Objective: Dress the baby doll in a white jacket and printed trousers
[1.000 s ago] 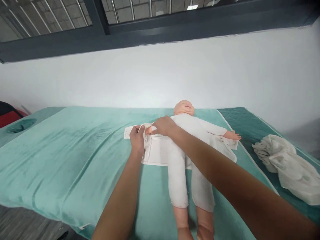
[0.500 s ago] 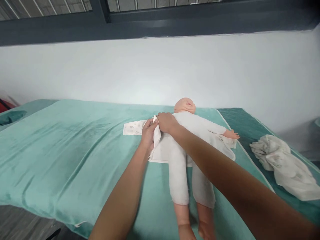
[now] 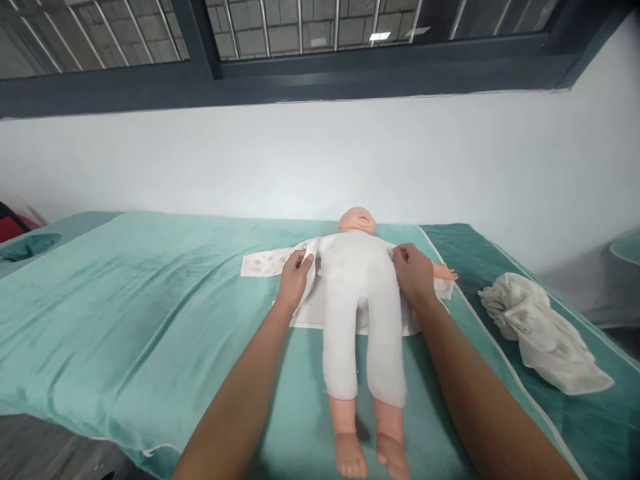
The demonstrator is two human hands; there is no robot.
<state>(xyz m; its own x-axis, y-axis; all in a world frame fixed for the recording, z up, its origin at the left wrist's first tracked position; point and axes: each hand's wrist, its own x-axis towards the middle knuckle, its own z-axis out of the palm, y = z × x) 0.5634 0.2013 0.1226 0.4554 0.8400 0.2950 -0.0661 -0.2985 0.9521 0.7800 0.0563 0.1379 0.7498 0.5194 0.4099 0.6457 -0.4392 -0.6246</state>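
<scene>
A baby doll (image 3: 345, 273) with a white cloth body lies on its back, its head toward the wall and bare feet nearest me. Under it is spread a white printed baby shirt (image 3: 307, 310), with one sleeve laid out flat to the left. My left hand (image 3: 295, 270) pinches the shirt's front edge beside the doll's left-side shoulder. On the other side, my right hand (image 3: 414, 270) is closed at the doll's upper arm, covering much of it. What its fingertips grip is hidden. The doll's small hand (image 3: 444, 272) sticks out beyond my right hand.
A green sheet (image 3: 150, 320) covers the bed. On its darker right part lies a crumpled white cloth (image 3: 545, 333). Behind the bed rises a white wall (image 3: 250, 160) beneath a dark window frame (image 3: 350, 83). Something red (image 3: 10, 227) shows at the far left.
My right hand has moved rightward across the doll, from beside my left hand to the doll's other arm. My left hand still pinches the shirt. The view has tilted up slightly.
</scene>
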